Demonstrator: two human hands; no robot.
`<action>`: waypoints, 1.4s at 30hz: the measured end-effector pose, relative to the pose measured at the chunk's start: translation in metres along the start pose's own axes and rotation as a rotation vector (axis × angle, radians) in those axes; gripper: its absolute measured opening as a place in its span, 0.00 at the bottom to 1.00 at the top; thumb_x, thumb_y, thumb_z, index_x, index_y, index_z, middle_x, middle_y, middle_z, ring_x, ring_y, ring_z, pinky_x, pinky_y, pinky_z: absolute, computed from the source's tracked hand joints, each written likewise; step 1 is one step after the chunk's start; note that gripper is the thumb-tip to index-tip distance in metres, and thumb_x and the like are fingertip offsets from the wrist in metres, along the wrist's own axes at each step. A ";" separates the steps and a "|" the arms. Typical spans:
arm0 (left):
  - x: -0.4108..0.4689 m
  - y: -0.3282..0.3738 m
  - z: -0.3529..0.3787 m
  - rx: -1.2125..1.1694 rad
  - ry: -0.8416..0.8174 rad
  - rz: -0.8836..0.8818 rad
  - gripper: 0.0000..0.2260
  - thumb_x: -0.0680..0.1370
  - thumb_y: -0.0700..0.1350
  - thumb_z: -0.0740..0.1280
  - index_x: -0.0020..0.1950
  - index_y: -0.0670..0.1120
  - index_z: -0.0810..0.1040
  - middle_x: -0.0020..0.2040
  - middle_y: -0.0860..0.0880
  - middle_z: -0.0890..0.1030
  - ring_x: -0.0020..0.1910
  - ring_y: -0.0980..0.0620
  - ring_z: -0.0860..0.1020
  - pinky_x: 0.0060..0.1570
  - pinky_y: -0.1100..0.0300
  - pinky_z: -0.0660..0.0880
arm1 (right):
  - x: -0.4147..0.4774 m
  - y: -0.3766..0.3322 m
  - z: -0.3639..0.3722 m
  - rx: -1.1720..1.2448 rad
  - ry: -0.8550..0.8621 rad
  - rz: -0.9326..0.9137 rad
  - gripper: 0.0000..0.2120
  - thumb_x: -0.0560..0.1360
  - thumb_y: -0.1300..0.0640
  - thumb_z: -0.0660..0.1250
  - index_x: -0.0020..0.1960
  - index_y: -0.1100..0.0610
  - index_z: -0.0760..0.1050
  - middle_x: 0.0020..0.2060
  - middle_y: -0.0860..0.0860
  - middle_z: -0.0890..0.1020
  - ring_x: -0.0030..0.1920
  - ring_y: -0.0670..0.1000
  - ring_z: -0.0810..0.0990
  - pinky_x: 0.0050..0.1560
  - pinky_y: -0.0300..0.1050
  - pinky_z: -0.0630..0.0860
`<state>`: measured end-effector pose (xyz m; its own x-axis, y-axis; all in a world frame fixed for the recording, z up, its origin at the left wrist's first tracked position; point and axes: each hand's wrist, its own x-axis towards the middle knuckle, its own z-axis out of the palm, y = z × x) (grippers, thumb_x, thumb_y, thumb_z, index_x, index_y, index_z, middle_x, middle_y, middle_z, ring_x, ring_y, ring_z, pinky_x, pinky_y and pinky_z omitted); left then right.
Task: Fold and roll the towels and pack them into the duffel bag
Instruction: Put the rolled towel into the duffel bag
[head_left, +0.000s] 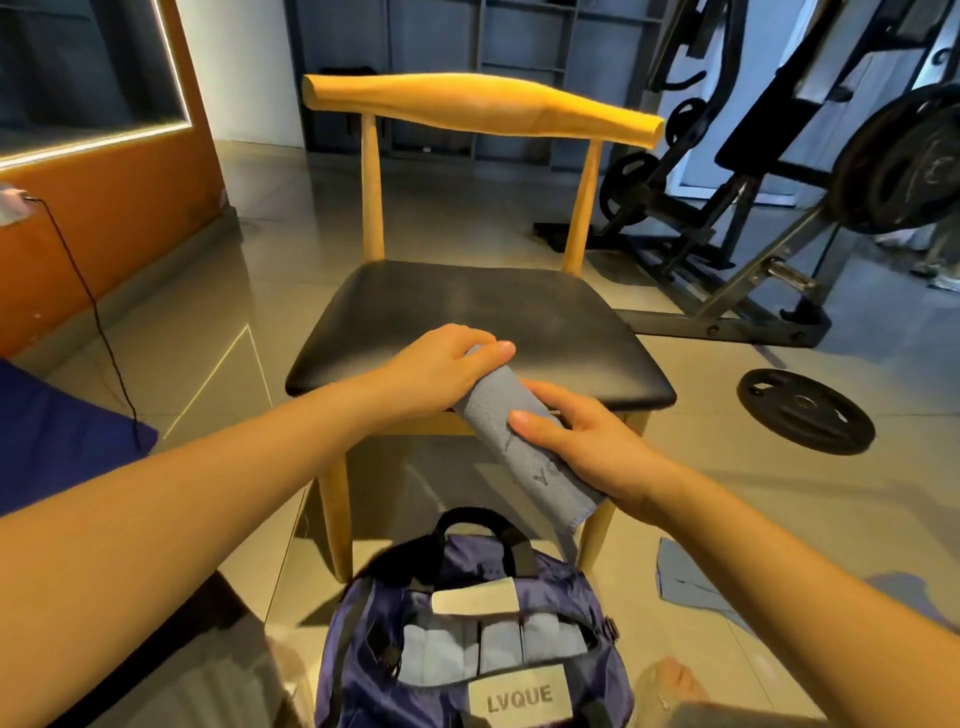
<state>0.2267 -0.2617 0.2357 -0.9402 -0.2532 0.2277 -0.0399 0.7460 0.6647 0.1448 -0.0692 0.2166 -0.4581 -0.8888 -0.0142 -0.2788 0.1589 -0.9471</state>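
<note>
Right now the rolled grey-blue towel sits slantwise between both hands, its upper end over the front edge of the chair seat and its lower end hanging out past the seat, above the bag. I cannot tell whether the upper end touches the seat. The left hand wraps the top of the roll, its fingers curled over the end. The right hand grips the roll lower down, thumb laid across the upper face and the other fingers tucked beneath.

Directly below, on the floor against the chair's front legs, I see the purple duffel bag standing open, with a white patch reading LVQUE. Several rolled towels lie side by side in its mouth.

Another towel lies flat on the floor tiles to the right of the bag. Further right a black weight plate rests on the floor, and a gym machine stands behind it.
</note>
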 end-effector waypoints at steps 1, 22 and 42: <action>-0.006 -0.003 0.007 0.012 0.025 -0.003 0.21 0.85 0.55 0.60 0.42 0.39 0.76 0.38 0.42 0.76 0.37 0.46 0.73 0.40 0.48 0.71 | -0.004 0.004 0.006 -0.022 0.024 -0.012 0.16 0.82 0.52 0.66 0.69 0.49 0.75 0.57 0.52 0.84 0.56 0.53 0.83 0.58 0.50 0.79; -0.087 -0.181 0.178 0.383 -0.539 -0.179 0.10 0.76 0.54 0.73 0.50 0.49 0.80 0.46 0.51 0.79 0.45 0.47 0.77 0.44 0.52 0.74 | -0.066 0.240 0.105 -0.093 0.196 0.610 0.09 0.82 0.63 0.59 0.53 0.59 0.79 0.44 0.55 0.79 0.47 0.57 0.77 0.48 0.50 0.72; -0.069 -0.216 0.197 0.157 -0.189 -0.190 0.07 0.76 0.45 0.72 0.40 0.46 0.87 0.37 0.50 0.85 0.36 0.48 0.80 0.39 0.55 0.76 | 0.005 0.275 0.173 -0.037 0.544 0.843 0.11 0.78 0.54 0.70 0.52 0.55 0.68 0.48 0.53 0.76 0.49 0.56 0.75 0.49 0.46 0.69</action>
<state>0.2339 -0.2834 -0.0638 -0.9565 -0.2894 -0.0358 -0.2589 0.7863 0.5611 0.2114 -0.1043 -0.0992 -0.8388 -0.1641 -0.5191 0.2929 0.6677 -0.6844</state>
